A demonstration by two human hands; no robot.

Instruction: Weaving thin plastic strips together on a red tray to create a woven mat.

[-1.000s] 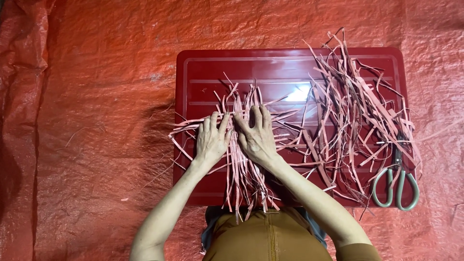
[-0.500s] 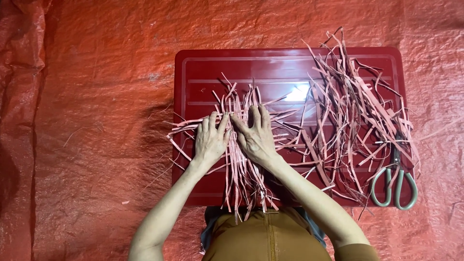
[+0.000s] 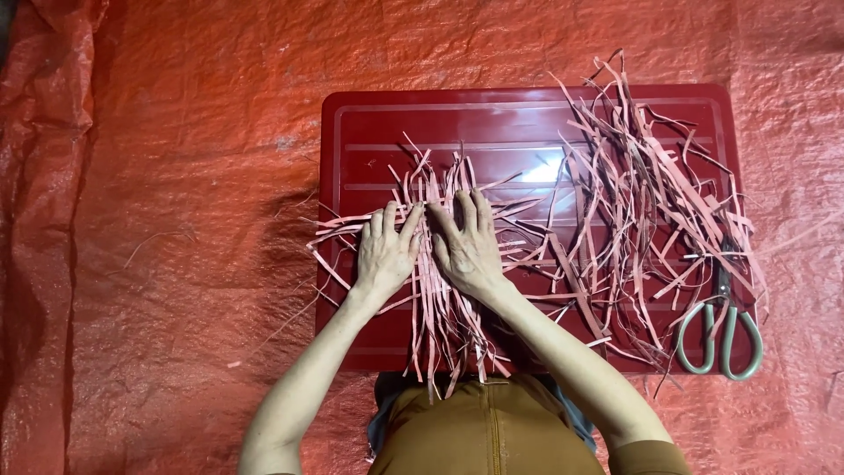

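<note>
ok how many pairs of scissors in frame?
1. The scissors lie at the right edge of the red tray, grey-green handles toward the person, blades partly under the loose pile of strips. More could be hidden beneath the strips.

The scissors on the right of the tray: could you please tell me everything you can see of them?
The scissors have grey-green loop handles and dark metal blades. They lie flat at the right edge of the dark red tray, handles toward the person, blades pointing away and looking closed. The blades are partly buried under the loose pile of pink strips. Neither hand touches them.
</note>
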